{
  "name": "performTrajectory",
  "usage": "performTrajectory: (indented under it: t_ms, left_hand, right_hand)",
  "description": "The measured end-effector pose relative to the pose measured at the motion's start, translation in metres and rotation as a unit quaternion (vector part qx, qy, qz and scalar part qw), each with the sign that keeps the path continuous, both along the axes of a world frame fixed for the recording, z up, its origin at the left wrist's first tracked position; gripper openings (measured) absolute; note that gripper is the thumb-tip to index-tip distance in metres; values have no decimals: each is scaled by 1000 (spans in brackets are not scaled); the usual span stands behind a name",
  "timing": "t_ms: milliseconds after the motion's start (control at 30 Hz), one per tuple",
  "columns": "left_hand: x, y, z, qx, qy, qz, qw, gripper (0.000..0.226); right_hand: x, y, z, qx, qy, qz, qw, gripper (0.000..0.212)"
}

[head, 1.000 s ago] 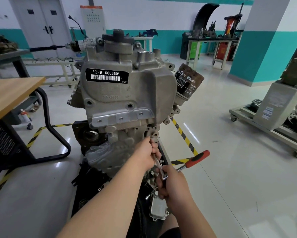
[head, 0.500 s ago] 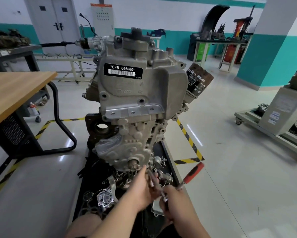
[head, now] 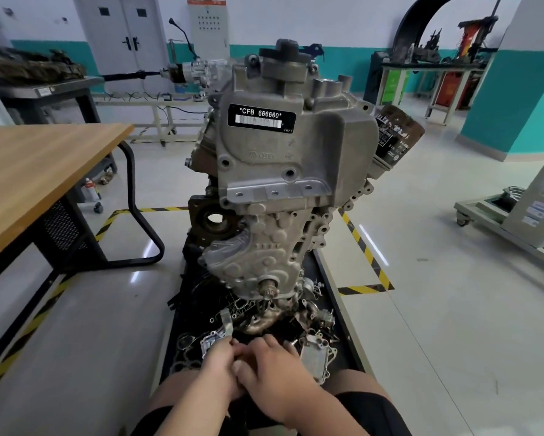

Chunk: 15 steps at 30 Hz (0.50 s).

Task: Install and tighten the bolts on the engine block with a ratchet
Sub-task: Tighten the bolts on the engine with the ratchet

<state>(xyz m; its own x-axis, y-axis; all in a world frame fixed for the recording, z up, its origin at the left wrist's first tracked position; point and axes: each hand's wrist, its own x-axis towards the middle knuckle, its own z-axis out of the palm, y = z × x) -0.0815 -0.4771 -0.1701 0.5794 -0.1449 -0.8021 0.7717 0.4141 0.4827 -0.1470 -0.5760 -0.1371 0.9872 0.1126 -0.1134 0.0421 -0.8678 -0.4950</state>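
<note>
The grey engine block [head: 283,171], labelled CFB 666660, stands upright on a black tray [head: 343,313] of loose parts. My left hand [head: 217,361] and my right hand [head: 275,371] are low over the tray's near end, touching each other, well below the block's bolt holes. Both have their fingers curled down among the metal parts. Whatever they hold is hidden under them. The ratchet and its red handle are not visible. A short shaft [head: 269,286] sticks out of the block's lower face.
A wooden-topped table [head: 28,171] with a black tube frame stands to the left. An oil filter [head: 395,136] juts from the block's right side. A wheeled stand [head: 516,225] is at far right. Yellow-black tape [head: 363,247] marks the floor. A silver housing [head: 316,360] lies by my right hand.
Both hands came down from the block's lower right edge to the parts tray. The ratchet, visible in my right hand earlier, has dropped out of sight. The view tilted upward.
</note>
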Motion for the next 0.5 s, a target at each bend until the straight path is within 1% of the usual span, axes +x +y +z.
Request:
performTrajectory:
  t_ms: [33, 100, 200, 233, 300, 367, 400, 500]
  left_hand:
    - [1, 5, 1, -29, 7, 22, 999, 39]
    - [6, 19, -3, -87, 15, 78, 993, 36]
    - [11, 35, -14, -168, 23, 140, 976, 33]
    - [12, 38, -16, -191, 26, 153, 969, 34]
    - [13, 45, -18, -229, 35, 166, 959, 37]
    - [14, 53, -20, -236, 39, 156, 958, 39]
    - [15, 56, -20, -229, 34, 149, 961, 39]
    - [25, 71, -15, -169, 16, 140, 975, 41]
  right_hand:
    - [3, -1, -1, 35, 25, -3, 999, 40]
    - [6, -4, -1, 82, 20, -8, 996, 34]
    - [3, 7, -3, 170, 69, 25, 983, 14]
    - [1, 13, -4, 194, 80, 22, 977, 11]
    - [0, 25, -10, 244, 79, -7, 967, 18]
    - [3, 37, -15, 265, 73, -45, 960, 25]
    - [3, 42, -16, 256, 72, -62, 962, 27]
    - [6, 56, -13, 234, 45, -67, 969, 27]
